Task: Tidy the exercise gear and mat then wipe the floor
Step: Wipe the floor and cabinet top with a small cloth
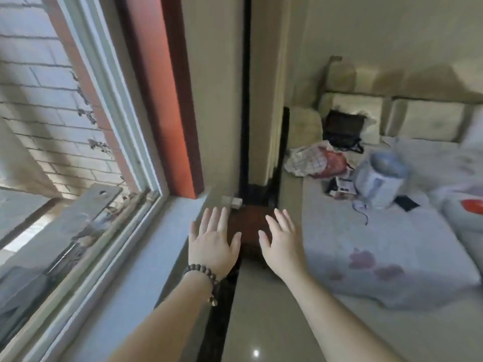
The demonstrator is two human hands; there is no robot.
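Both hands are held out empty over the narrow strip of glossy beige tiled floor (251, 309) between the pale grey window sill (146, 257) and the bed with the white flower-printed sheet (379, 257). The left hand (213, 241), with a dark beaded bracelet (202, 275) at its wrist, and the right hand (282, 244) are both spread flat, fingers apart, with nothing gripped. No exercise gear or mat can be made out, so their place cannot be told. The step is judged to be a reach toward the dark reddish-brown wooden stand (248, 226) at the far end of the strip. Next, the gear must be located before anything is grasped.
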